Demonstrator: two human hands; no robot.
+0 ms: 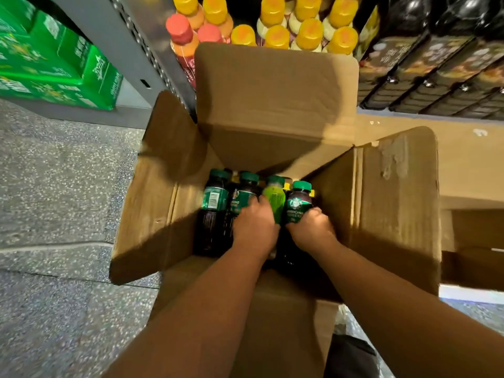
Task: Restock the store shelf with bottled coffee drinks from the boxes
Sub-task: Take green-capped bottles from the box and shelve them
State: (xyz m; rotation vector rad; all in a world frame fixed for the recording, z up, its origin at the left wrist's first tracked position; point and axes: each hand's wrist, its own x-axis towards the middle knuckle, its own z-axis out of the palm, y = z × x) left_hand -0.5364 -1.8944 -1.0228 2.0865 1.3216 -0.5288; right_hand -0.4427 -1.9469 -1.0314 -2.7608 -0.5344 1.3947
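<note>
An open cardboard box (275,105) stands on the floor below me, its flaps spread out. Inside stand several dark coffee bottles with green caps and green labels. My left hand (255,227) grips one dark bottle (242,195) near the middle of the row. My right hand (311,227) grips another dark coffee bottle (298,203) at the right end. A bright green bottle (274,199) stands between the two hands. A further dark bottle (214,203) stands at the left end, untouched.
The shelf ahead holds bottles with yellow and orange caps (272,25) and dark cartons (436,64) to the right. Green cases (54,64) sit on a low shelf at left. Another cardboard box (469,241) lies at right. Speckled floor (54,200) spreads left.
</note>
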